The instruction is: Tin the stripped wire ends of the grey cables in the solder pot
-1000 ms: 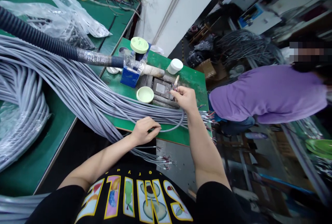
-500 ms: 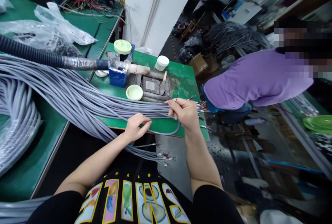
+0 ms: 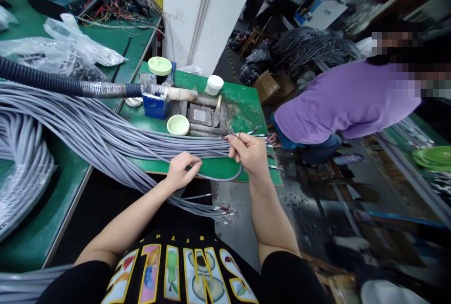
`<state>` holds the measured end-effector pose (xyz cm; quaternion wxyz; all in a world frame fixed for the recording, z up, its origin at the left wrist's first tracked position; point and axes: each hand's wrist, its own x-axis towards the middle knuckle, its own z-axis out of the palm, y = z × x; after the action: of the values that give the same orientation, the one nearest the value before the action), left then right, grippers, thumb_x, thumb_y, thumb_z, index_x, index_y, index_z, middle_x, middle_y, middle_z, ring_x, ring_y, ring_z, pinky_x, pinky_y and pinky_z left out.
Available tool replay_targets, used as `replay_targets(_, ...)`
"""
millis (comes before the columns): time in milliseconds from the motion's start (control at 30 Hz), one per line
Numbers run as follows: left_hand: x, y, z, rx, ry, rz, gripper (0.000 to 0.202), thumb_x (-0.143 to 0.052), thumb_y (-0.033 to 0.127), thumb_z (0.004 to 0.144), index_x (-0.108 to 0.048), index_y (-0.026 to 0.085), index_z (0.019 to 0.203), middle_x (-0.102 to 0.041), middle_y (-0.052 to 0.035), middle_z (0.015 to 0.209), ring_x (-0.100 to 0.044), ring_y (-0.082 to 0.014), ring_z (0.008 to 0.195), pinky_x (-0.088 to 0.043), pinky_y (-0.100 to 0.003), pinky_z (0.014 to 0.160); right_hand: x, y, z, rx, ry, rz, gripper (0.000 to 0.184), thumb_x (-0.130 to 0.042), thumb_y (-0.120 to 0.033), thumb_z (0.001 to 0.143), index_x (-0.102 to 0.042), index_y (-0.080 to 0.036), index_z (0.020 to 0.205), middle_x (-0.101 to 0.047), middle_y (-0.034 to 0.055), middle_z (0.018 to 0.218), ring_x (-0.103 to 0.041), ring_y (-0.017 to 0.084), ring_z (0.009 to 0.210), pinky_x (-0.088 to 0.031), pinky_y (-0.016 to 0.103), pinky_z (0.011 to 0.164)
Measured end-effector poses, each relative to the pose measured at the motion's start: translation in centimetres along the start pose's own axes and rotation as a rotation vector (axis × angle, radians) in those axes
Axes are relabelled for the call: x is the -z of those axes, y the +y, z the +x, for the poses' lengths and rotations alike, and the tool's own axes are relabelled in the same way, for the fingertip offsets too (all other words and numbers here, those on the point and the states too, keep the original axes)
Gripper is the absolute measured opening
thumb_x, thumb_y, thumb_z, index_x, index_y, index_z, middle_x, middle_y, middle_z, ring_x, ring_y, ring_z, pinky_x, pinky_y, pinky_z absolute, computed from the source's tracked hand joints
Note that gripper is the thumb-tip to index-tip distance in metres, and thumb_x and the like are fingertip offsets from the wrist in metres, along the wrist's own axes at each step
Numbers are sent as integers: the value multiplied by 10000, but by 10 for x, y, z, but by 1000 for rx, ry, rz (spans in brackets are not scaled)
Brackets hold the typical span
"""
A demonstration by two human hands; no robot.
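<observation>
My right hand (image 3: 251, 153) is closed in a pinch on the end of a grey cable (image 3: 225, 179), with thin coloured wires fanning out past the fingertips. This cable curves down below the hand and runs left, passing by my left hand (image 3: 183, 170). The left fingers are curled towards the thumb at the near edge of the cable bundle; whatever they may hold is hidden. Behind both hands lies the thick bundle of grey cables (image 3: 162, 142), its stripped ends at the right. More stripped cable ends (image 3: 221, 212) hang below the table's front edge.
Beyond the bundle sit a solder pot (image 3: 200, 115), a pale green cup (image 3: 178, 125), a white tub (image 3: 214, 85) and a blue box (image 3: 155, 105). A black corrugated hose (image 3: 45, 77) comes in from the left. A person in a purple top (image 3: 317, 102) bends at the right.
The view has shifted slightly, so the table things appear a little further left. Both hands keep nearly the same pose, and the right hand still pinches the cable end.
</observation>
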<state>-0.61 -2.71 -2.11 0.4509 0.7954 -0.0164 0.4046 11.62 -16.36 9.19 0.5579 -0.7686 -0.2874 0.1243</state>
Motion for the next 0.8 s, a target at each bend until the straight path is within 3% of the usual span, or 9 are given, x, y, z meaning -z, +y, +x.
replay_targets(400,0,0,1,-12,-10,-2,115,-559,220,866,-634,168,797,-642,-23,666,-539,-116,593,-444,-259,607,-7,6,12,9,6,62,357,-614,-477,808,-551,-184,615,-450,-58,414,-341,60,343,-265,201,370)
replay_targets(600,1,0,0,9,-20,-36,109,-569,220,860,-643,170,799,-638,-22,663,-536,-118,604,-440,-268,618,-12,9,19,-23,-34,86,303,-625,-478,788,-583,-184,724,-472,-60,487,-384,63,389,-309,191,390)
replay_targets(700,-2,5,5,157,26,-154,133,-599,263,848,-656,167,778,-620,-16,647,-517,-112,591,-435,-260,595,-16,6,17,-19,-64,78,281,-630,-463,777,-600,-185,746,-498,-48,530,-422,70,428,-332,193,410)
replay_targets(800,-9,13,16,442,106,-446,206,-657,355,806,-664,154,850,-617,-10,673,-513,-95,576,-420,-228,538,-21,0,11,-17,-77,64,277,-630,-448,783,-592,-185,701,-507,-36,552,-442,78,458,-329,198,414)
